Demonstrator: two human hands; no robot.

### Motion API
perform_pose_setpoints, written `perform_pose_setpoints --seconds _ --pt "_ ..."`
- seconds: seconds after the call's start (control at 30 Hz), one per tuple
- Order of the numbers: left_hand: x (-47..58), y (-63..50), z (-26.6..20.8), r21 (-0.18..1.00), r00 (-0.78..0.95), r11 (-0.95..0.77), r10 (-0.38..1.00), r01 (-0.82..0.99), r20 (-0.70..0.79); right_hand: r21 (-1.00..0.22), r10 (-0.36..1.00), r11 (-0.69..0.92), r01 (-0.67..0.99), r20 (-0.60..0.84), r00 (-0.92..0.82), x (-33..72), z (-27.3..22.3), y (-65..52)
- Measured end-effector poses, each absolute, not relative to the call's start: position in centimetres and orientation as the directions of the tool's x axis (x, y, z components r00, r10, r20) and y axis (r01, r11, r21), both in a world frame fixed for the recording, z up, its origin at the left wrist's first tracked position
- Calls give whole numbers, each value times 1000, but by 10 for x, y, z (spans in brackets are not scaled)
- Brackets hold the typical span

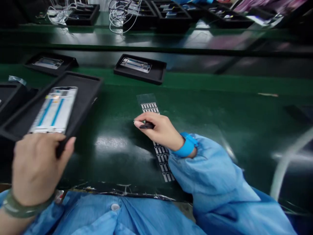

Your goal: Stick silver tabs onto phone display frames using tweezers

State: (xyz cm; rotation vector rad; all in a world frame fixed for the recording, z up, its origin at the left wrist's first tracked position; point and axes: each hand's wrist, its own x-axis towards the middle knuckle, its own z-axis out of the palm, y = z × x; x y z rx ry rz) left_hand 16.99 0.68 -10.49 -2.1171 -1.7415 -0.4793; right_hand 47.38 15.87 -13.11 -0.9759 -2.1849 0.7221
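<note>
At the lower left, my left hand [40, 163] grips the near rim of a black tray [85, 86], thumb on the outside and fingers over the inside. In that tray lies a silver phone housing [65, 107] with two blue strips; its near end is behind my fingers. My right hand [158, 129] is closed around a slim black tool [147, 125], whose kind I cannot make out. Below this hand a clear sheet of small grey-white stickers [161, 158] lies on the green bench, partly covered by hand and sleeve. A blue band [187, 145] circles the right wrist.
Two more black trays, a middle one [156, 73] and a left one [67, 63], hold phone housings further back. Another dark tray [9, 98] sits at the left edge. Along the back shelf are white cables [124, 16] and parts boxes [171, 16]. A pale curved tube [286, 163] is at right.
</note>
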Motion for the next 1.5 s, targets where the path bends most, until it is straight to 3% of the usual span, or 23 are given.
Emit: perform_pose_setpoints --seconds 0.03,0.1,0.2,0.33,0.53,0.7,0.9,1.03,1.13,1.2,1.27,1.33,1.4,1.5 --pt "189 13 -105 -156 206 -151 873 976 441 -713 797 567 413 348 -494 475 -131 160" --pt "223 24 -107 -192 319 -257 820 947 476 -791 851 497 357 363 -379 482 -131 167" --pt "254 31 -115 -191 443 -401 772 896 457 -906 951 286 313 226 -213 499 -135 178" --pt "272 29 -124 -183 466 -431 767 883 441 -945 993 121 303 117 -32 517 -146 191" --pt "296 23 -129 -73 541 -543 797 837 269 -971 988 72 228 100 114 526 -164 213" --pt "305 24 -131 -9 654 -656 751 755 88 -992 992 62 106 73 107 531 -167 222" --pt "327 27 -129 -23 687 -687 723 726 77 -994 989 73 77 82 121 536 -169 229" --pt "343 30 -118 34 669 -670 742 741 49 -978 986 109 176 129 106 537 -170 231" --pt "343 49 -106 41 651 -654 757 756 58 -867 955 282 410 293 -36 538 -167 223" --pt "338 70 -102 5 646 -651 754 759 119 -666 896 442 601 354 -267 536 -163 214" --pt "331 91 -104 -26 666 -667 738 744 113 -417 824 566 711 284 -490 534 -159 202" --pt "326 107 -110 -40 686 -685 728 727 11 -241 796 605 759 181 -577 534 -155 190" --pt "322 115 -116 -48 687 -692 722 721 -81 -168 822 570 804 118 -557 538 -150 180" --pt "323 119 -118 -35 678 -685 727 728 -107 -218 857 514 830 95 -506 549 -145 175"
